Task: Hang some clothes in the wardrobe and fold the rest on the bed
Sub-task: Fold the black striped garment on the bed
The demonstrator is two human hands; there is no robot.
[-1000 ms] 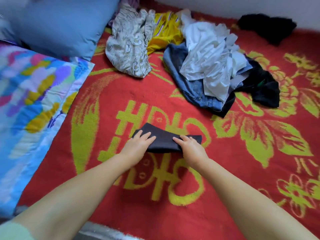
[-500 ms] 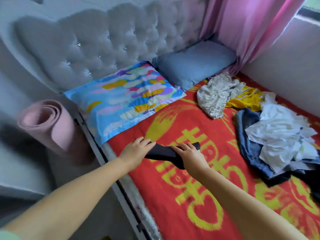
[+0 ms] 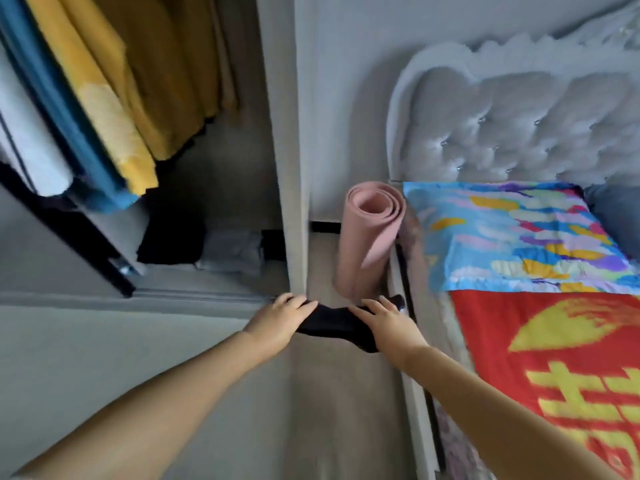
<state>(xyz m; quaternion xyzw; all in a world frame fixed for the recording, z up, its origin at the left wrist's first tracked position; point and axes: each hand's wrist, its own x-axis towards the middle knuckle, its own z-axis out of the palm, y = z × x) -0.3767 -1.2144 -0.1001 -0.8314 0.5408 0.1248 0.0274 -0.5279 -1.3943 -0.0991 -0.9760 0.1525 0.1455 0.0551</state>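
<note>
Both hands out front, carrying one folded dark garment (image 3: 332, 323) between them, in the air over the floor (image 3: 173, 358) in the gap between the wardrobe (image 3: 294, 133) and the bed (image 3: 554, 358). Left hand (image 3: 277, 322) grips the garment's left end, fingers curled over the top edge; thumb hidden underneath, can't tell exactly how it pinches. Right hand (image 3: 391, 322) lies on the right end, fingers stretched forward over the cloth and bent down at its far edge, so it has hold too. Garment sags a bit in the middle, with a corner hanging below the right wrist. It touches neither bed nor wardrobe. Wardrobe door open: hanging inside are mustard-yellow clothes (image 3: 138, 81), a blue piece (image 3: 69, 116) and something white (image 3: 27, 143) at the far left. On the wardrobe bottom, a black folded stack (image 3: 169, 237) and a grey folded stack (image 3: 232, 251) side by side, touching. Rolled pink mat (image 3: 370, 237) stands upright on the floor between the wardrobe's side panel and the bed frame, just beyond the hands. On the bed: red cover with yellow pattern (image 3: 571, 375), a multicoloured pillow (image 3: 519, 237) at the head end, and a blue-grey pillow (image 3: 616, 216) at the right edge, partly cut off. Grey tufted headboard (image 3: 519, 116) behind them. Frame is motion-blurred, fine detail unreadable.
</note>
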